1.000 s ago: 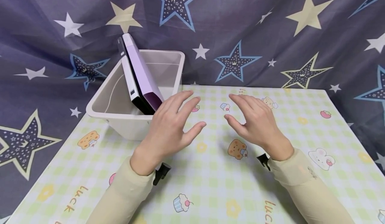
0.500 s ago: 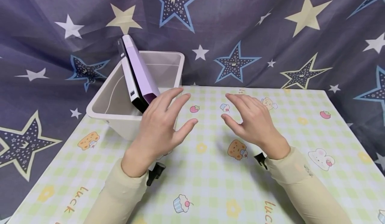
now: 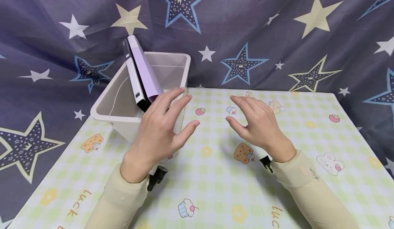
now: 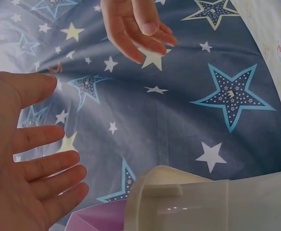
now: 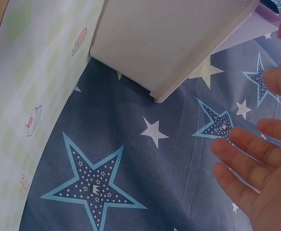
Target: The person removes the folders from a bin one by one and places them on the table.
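Observation:
My left hand (image 3: 158,130) hovers by the front right corner of a pale plastic bin (image 3: 115,119), fingers spread and nothing held. It overlaps the bin's rim in the head view. My right hand (image 3: 261,124) floats over the right half of the table, fingers extended and holding nothing. Leaning in the bin are a lilac file box (image 3: 144,70) and, to its left, a black-and-white one (image 3: 133,77). Their lower ends are partly hidden by the bin and my left hand. The left wrist view catches a purple edge (image 4: 99,216) beside the bin's rim.
A green-and-white checked cloth (image 3: 215,188) with cartoon prints covers the table. Behind the table hangs a dark curtain (image 3: 261,27) with stars. Black clips (image 3: 157,177) sit at both wrists near the cuffs.
My left hand has drifted left and slightly toward me, uncovering a strawberry print on the cloth. My right hand has shifted slightly left. The bin and file boxes stay in place.

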`<state>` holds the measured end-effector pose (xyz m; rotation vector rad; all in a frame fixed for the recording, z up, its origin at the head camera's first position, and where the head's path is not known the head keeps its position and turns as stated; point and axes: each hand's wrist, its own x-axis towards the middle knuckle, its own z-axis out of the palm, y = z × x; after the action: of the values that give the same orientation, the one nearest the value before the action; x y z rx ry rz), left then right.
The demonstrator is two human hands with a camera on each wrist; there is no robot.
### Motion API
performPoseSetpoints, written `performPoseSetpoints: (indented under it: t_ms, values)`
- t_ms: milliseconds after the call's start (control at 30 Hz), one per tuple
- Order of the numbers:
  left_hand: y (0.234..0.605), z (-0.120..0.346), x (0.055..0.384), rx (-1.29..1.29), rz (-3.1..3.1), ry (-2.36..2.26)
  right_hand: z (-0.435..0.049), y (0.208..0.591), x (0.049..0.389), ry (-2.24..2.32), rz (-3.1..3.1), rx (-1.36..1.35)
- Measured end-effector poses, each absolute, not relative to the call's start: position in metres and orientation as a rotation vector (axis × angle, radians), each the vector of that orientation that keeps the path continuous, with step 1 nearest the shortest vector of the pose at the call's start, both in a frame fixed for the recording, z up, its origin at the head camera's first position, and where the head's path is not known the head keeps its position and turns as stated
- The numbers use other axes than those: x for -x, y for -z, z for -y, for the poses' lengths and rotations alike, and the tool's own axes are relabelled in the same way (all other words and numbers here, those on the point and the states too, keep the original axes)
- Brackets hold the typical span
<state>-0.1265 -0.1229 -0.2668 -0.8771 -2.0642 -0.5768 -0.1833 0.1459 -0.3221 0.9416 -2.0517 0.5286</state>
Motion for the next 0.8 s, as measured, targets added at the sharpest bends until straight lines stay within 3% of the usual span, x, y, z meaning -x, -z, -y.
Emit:
performPoseSetpoints:
  t_ms: [800]
  values:
    - [0.245, 0.155, 0.121, 0.715, 1.997, 0.592, -0.134, 0.315, 0.19, -0.535, 2.028, -0.974]
